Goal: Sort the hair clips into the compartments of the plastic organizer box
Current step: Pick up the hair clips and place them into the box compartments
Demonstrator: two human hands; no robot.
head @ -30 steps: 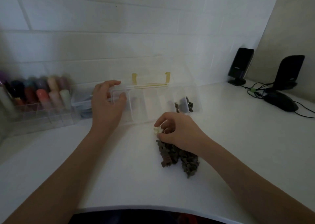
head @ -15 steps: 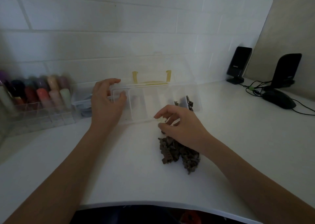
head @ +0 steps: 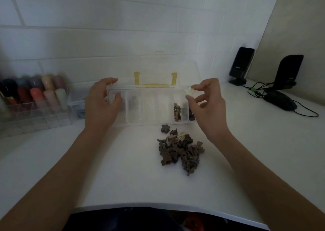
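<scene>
A clear plastic organizer box [head: 151, 107] with yellow latches stands open on the white desk, lid leaning back against the wall. My left hand [head: 102, 106] grips its left end. My right hand [head: 207, 106] pinches a small cream hair clip [head: 189, 90] above the box's right end. Dark clips [head: 177, 112] lie in a compartment near the right, and more show in the rightmost compartment, partly behind my hand. A pile of brown hair clips [head: 181, 151] with a few pale ones lies on the desk in front of the box.
A clear rack of coloured bottles [head: 33, 97] stands at the left against the tiled wall. Two black speakers [head: 241, 65] and a black mouse [head: 280, 100] with cables sit at the right. The desk's front edge curves just below my forearms.
My right hand has lifted from the pile with the cream clip and moved up and right, over the box's right end. My left hand stays on the box.
</scene>
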